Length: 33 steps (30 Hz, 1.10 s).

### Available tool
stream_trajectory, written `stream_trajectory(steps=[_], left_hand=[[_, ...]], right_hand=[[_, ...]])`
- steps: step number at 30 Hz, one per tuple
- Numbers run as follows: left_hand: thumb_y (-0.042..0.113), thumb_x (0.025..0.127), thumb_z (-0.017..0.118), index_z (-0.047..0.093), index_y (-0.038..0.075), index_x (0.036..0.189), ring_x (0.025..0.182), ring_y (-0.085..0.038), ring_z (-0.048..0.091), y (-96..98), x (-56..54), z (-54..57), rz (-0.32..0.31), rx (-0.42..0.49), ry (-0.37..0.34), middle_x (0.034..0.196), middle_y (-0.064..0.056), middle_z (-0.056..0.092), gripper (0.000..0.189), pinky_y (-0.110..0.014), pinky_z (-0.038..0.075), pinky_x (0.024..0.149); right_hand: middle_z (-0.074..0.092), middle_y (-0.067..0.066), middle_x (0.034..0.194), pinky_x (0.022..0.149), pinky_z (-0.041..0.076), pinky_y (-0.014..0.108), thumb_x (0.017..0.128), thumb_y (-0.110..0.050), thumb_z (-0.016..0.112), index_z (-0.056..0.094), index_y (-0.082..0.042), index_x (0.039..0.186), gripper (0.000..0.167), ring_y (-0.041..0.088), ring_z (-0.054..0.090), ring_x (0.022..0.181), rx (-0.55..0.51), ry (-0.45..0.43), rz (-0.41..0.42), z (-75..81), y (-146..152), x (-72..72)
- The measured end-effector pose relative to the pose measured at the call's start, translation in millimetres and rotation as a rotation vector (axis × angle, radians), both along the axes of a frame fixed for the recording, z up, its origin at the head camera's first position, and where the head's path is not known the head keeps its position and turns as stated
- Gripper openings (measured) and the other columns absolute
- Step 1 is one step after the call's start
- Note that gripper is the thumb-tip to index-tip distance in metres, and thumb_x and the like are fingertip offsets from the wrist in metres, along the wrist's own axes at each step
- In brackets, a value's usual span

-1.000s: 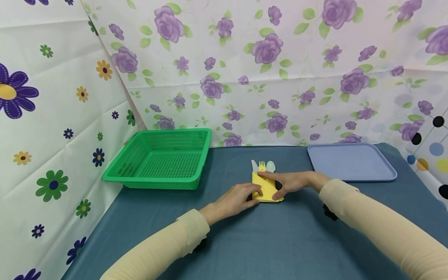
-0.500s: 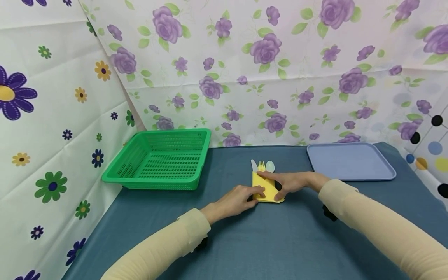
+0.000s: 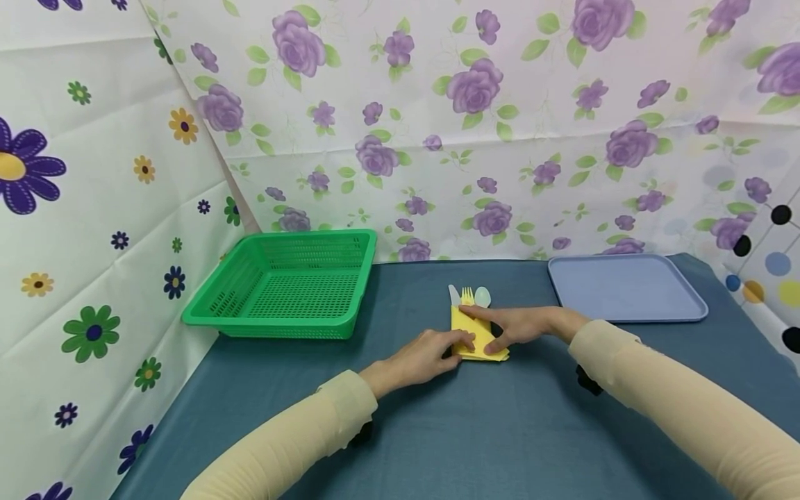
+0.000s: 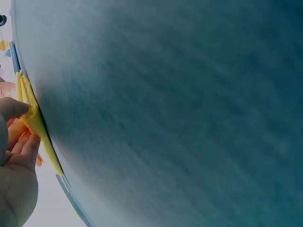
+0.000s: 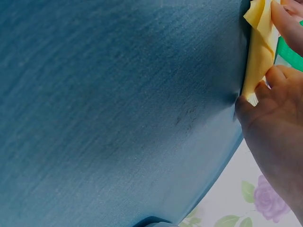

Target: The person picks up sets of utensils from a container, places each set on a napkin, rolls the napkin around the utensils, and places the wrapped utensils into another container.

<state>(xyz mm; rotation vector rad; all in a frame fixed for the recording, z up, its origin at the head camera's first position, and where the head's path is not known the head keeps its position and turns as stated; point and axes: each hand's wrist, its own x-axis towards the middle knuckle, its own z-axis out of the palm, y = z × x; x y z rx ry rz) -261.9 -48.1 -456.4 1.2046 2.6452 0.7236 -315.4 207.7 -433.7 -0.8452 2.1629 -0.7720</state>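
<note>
A folded yellow napkin (image 3: 480, 336) lies on the blue cloth. From its top stick out a pale knife (image 3: 453, 296), a yellow fork (image 3: 467, 296) and a pale green spoon (image 3: 482, 297). My left hand (image 3: 415, 357) holds the napkin's lower left side, index finger bent on top and thumb by the bottom edge. Across its right side reaches my right hand (image 3: 523, 325), fingers at the top edge near the cutlery and thumb on the lower right part. Both wrist views show the napkin edge-on, with fingers round it. The cutlery's lower ends are hidden.
A green perforated basket (image 3: 359, 305) stands at the back left. Toward the back right lies a blue-grey tray (image 3: 631, 288), beyond my right wrist. Flower-patterned sheets (image 3: 531, 90) hang behind and along the left side of the table (image 3: 437, 430).
My right thumb has shifted slightly left on the napkin. The left index finger has slid a little farther right across it. The cutlery stays in the same place.
</note>
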Motion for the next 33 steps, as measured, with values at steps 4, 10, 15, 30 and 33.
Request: stream_trajectory(steps=[4, 10, 15, 30, 33], left_hand=[[0.018, 0.105, 0.066, 0.071, 0.018, 0.122, 0.122, -0.007, 0.064, 0.9, -0.1, 0.4, 0.015, 0.008, 0.016, 0.139, 0.003, 0.066, 0.017, -0.024, 0.051, 0.103], [0.019, 0.105, 0.067, 0.073, 0.019, 0.114, 0.11, -0.006, 0.068, 5.8, -0.8, 0.1, 0.037, 0.003, 0.077, 0.13, 0.003, 0.072, 0.011, -0.022, 0.053, 0.097], [0.019, 0.103, 0.07, 0.075, 0.018, 0.11, 0.103, -0.006, 0.069, 8.9, -1.1, 0.1, 0.051, 0.017, 0.096, 0.125, 0.003, 0.074, 0.009, -0.021, 0.054, 0.093], [0.014, 0.105, 0.064, 0.074, 0.017, 0.125, 0.113, -0.007, 0.067, 0.8, -10.8, -1.7, -0.027, 0.056, 0.008, 0.141, -0.001, 0.066, 0.022, -0.018, 0.053, 0.094], [0.017, 0.106, 0.063, 0.073, 0.018, 0.13, 0.126, -0.012, 0.063, 0.7, -9.7, -0.6, -0.046, 0.004, 0.055, 0.147, -0.002, 0.061, 0.026, -0.026, 0.051, 0.104]], right_hand=[[-0.002, 0.009, 0.175, 0.122, 0.016, 0.068, 0.104, -0.033, 0.067, 0.002, -0.023, 0.17, 0.093, 0.041, 0.004, 0.159, -0.002, 0.006, 0.008, -0.3, 0, -0.1], [-0.003, 0.009, 0.175, 0.122, 0.014, 0.069, 0.106, -0.036, 0.063, 0.002, -0.022, 0.17, 0.089, 0.042, 0.002, 0.159, 0.005, -0.008, 0.004, 1.7, -1, 1.1], [-0.004, 0.009, 0.175, 0.122, 0.013, 0.069, 0.108, -0.04, 0.058, 0.001, -0.022, 0.17, 0.086, 0.042, 0.001, 0.159, 0.013, -0.015, -0.002, 3.7, -3, 1.3], [-0.003, 0.016, 0.174, 0.122, 0.012, 0.069, 0.105, -0.03, 0.065, 0.0, -0.02, 0.17, 0.092, 0.044, 0.002, 0.158, 0.02, 0.004, 0.006, 3.2, -1, 1.9], [-0.005, 0.016, 0.174, 0.123, 0.013, 0.068, 0.104, -0.026, 0.068, 0.0, -0.018, 0.17, 0.095, 0.044, 0.001, 0.158, 0.014, -0.003, 0.017, 2.5, 0, 1.2]])
